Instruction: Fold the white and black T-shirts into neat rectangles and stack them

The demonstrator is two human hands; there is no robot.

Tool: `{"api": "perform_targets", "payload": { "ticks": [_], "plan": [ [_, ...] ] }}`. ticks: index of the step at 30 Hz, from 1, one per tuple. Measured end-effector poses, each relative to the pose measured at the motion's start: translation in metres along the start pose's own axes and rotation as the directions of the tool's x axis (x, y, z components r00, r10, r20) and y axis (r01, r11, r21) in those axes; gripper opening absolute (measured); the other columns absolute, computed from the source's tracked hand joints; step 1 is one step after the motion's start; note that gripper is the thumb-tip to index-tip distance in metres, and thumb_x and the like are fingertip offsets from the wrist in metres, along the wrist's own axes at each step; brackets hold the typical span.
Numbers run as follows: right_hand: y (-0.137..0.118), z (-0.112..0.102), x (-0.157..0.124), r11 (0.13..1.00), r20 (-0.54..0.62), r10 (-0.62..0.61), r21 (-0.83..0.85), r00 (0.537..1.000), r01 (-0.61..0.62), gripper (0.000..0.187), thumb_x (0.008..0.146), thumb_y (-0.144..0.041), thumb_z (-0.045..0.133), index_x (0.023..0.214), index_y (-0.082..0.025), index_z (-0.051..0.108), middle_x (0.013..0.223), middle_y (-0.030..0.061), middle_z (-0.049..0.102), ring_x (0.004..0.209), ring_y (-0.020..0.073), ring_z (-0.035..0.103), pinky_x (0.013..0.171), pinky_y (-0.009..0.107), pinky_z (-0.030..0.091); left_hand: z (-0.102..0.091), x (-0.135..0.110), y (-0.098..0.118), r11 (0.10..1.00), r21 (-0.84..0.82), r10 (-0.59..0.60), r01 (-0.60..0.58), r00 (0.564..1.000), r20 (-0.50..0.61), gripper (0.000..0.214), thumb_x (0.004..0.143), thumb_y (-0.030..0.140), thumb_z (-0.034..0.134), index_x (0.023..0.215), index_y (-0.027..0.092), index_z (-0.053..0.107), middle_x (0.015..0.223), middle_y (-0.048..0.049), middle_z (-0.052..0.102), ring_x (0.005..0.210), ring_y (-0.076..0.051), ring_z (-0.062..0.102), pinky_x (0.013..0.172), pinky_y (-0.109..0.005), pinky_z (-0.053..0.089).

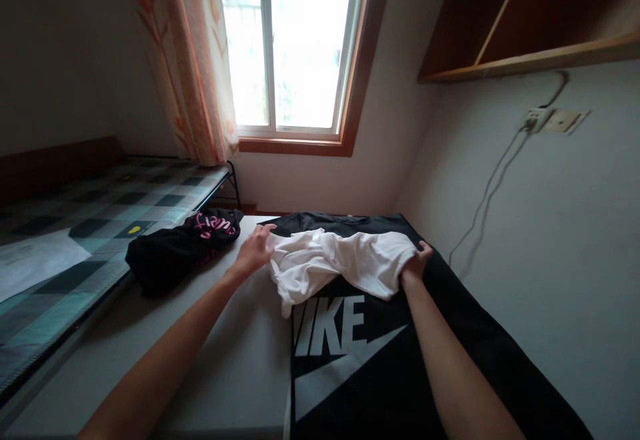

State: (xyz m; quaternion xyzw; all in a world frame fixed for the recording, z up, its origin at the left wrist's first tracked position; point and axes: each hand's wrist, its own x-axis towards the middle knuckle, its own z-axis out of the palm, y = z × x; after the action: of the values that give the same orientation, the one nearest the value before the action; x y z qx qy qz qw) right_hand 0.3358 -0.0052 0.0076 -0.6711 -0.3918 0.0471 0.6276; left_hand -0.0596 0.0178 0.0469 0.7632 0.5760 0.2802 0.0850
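Observation:
A crumpled white garment [330, 263] lies on top of a black shirt with a large white logo [350, 353], which is spread flat over the table. My left hand [255, 248] grips the white garment at its left edge. My right hand [416, 263] holds its right edge, fingers curled under the cloth. Both arms reach forward from the bottom of the view.
A bundled black garment with pink lettering [183, 250] sits at the table's left, by a bed with a checkered cover [100, 210]. The light table top [240, 360] shows left of the black shirt. A wall runs along the right; window and curtain stand behind.

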Motion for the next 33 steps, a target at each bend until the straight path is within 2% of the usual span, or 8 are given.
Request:
{"api": "perform_targets", "payload": {
  "ticks": [3,6,11,15,20,26,29,33],
  "plan": [
    [-0.012,-0.006,-0.009,0.93,-0.112,-0.161,-0.351,0.981,0.113,0.054,0.082,-0.02,0.046,0.136,-0.023,0.045,0.131,0.0177,0.042,0.123,0.0382,0.043,0.1,0.06,0.034,-0.005,0.0,0.017,0.994,0.095,0.057,-0.054,0.998,-0.031,0.055,0.072,0.014,0.059,0.126,0.025,0.057,0.128,-0.0102,0.054,0.119,-0.028,0.052,0.095,-0.043,0.042],
    [-0.03,-0.006,-0.024,0.731,0.18,-0.451,-0.487,0.874,0.478,0.055,0.078,-0.009,0.046,0.128,-0.028,0.058,0.14,0.0137,0.037,0.131,0.0392,0.033,0.102,0.061,0.031,-0.011,0.005,0.043,0.984,0.085,0.154,-0.155,0.988,0.011,0.042,0.076,0.022,0.061,0.118,0.026,0.063,0.126,-0.0084,0.057,0.121,-0.029,0.051,0.098,-0.045,0.039],
    [-0.043,0.011,-0.049,0.576,0.625,-0.539,-0.216,0.565,0.788,0.06,0.066,0.0,0.047,0.118,-0.025,0.067,0.135,0.0109,0.049,0.126,0.0321,0.042,0.104,0.051,0.034,0.0,0.013,0.07,0.958,0.007,0.275,-0.288,0.919,0.282,0.041,0.083,0.036,0.059,0.122,0.026,0.062,0.125,-0.0068,0.061,0.111,-0.026,0.059,0.095,-0.038,0.044],
    [-0.05,0.017,-0.061,0.602,0.675,-0.578,-0.028,0.459,0.798,0.064,0.073,-0.008,0.048,0.136,-0.02,0.052,0.133,0.0106,0.055,0.125,0.0269,0.046,0.11,0.049,0.029,0.017,0.015,0.071,0.928,-0.012,0.348,-0.373,0.855,0.385,0.048,0.086,0.044,0.059,0.127,0.02,0.059,0.129,-0.0108,0.059,0.111,-0.025,0.06,0.095,-0.032,0.044],
    [-0.061,0.017,-0.071,0.618,0.658,-0.562,-0.069,0.501,0.783,0.056,0.084,-0.037,0.059,0.137,-0.022,0.049,0.131,0.0106,0.058,0.123,0.0288,0.049,0.114,0.056,0.015,0.023,0.015,0.067,0.92,0.069,0.337,-0.385,0.869,0.363,0.039,0.084,0.052,0.061,0.106,0.021,0.068,0.111,-0.0091,0.065,0.098,-0.024,0.063,0.081,-0.031,0.048],
    [-0.059,0.027,-0.073,0.638,0.617,-0.563,-0.097,0.55,0.764,0.016,0.089,-0.034,0.055,0.087,-0.025,0.068,0.102,0.0044,0.07,0.107,0.0253,0.058,0.113,0.056,0.014,0.03,0.021,0.063,0.878,0.095,0.425,-0.468,0.857,0.293,0.02,0.089,0.034,0.056,0.091,0.02,0.071,0.091,-0.0071,0.07,0.089,-0.021,0.063,0.075,-0.029,0.044],
    [-0.054,0.025,-0.064,0.801,0.455,-0.507,-0.064,0.732,0.595,0.027,0.091,-0.042,0.05,0.081,-0.022,0.064,0.084,0.0051,0.069,0.09,0.0229,0.061,0.105,0.051,0.029,0.027,0.025,0.059,0.854,0.018,0.49,-0.52,0.815,0.311,0.018,0.087,0.023,0.055,0.082,0.019,0.071,0.084,-0.006,0.068,0.08,-0.017,0.061,0.072,-0.026,0.043],
    [-0.047,0.017,-0.046,0.981,0.18,-0.19,0.08,0.965,0.178,0.041,0.089,-0.058,0.044,0.085,-0.019,0.058,0.077,0.0046,0.064,0.074,0.0201,0.056,0.076,0.036,0.045,0.016,0.027,0.06,0.814,-0.23,0.581,-0.534,0.756,0.302,0.014,0.082,0.022,0.061,0.072,0.018,0.07,0.086,-0.0041,0.065,0.079,-0.013,0.058,0.073,-0.023,0.043]
  ]
}}
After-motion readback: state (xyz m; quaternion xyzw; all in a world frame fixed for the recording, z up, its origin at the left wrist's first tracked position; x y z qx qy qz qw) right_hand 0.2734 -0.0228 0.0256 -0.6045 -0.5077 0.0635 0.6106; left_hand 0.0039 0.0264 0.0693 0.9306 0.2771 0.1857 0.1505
